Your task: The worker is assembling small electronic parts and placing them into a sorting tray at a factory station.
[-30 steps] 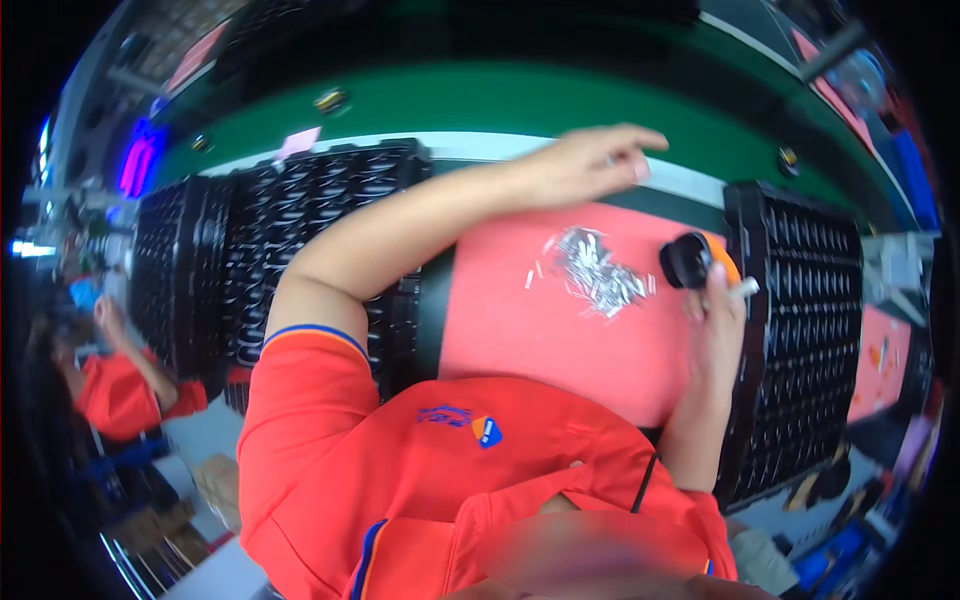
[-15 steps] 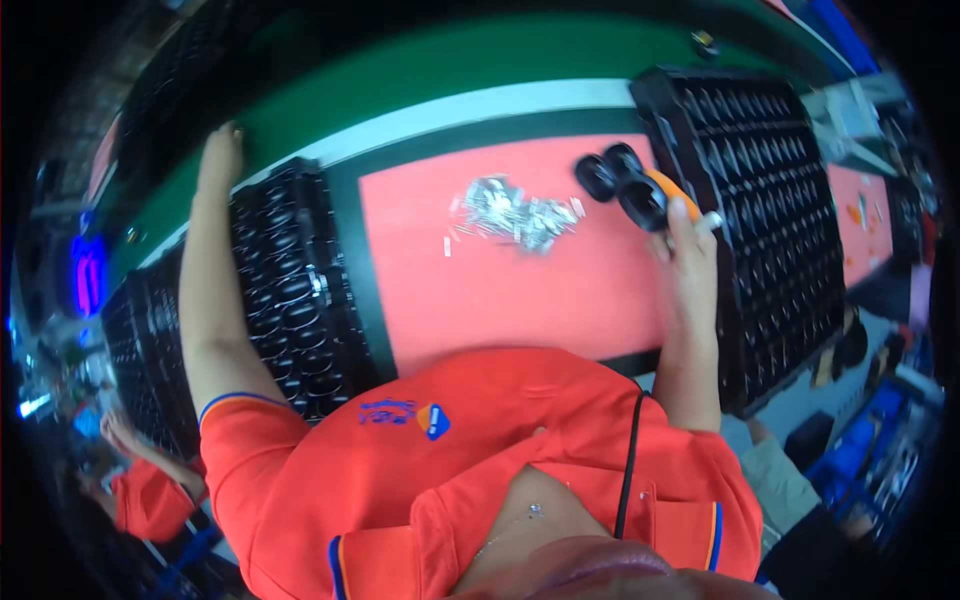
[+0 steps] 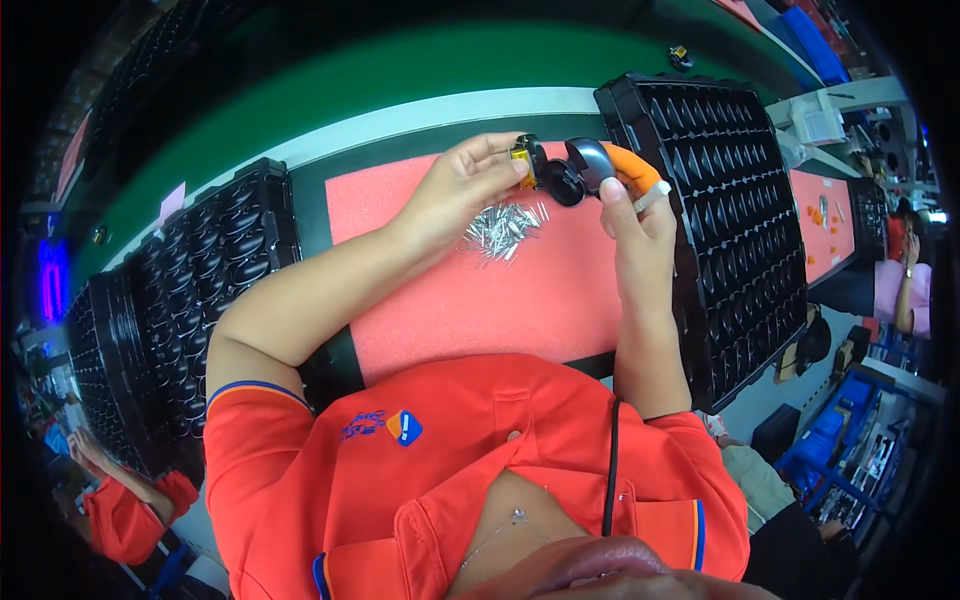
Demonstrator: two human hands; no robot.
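Note:
My left hand [image 3: 462, 187] pinches a small black part with a yellow piece [image 3: 526, 161] between thumb and fingers. My right hand [image 3: 634, 222], an orange cot on one fingertip, holds a rounded black and grey part [image 3: 581, 170] right next to it. Both parts meet above the far edge of the pink mat [image 3: 520, 290]. A loose pile of small silvery metal pins [image 3: 501, 228] lies on the mat just under my left hand.
A black tray with rows of empty slots [image 3: 735, 215] stands right of the mat. Black trays filled with dark parts [image 3: 215, 260] sit to the left. A green belt [image 3: 380, 80] runs behind. Other people work at far left and far right.
My left arm came back from the left trays and now holds a small part at the mat's far edge. My right hand stayed by the right tray with its part.

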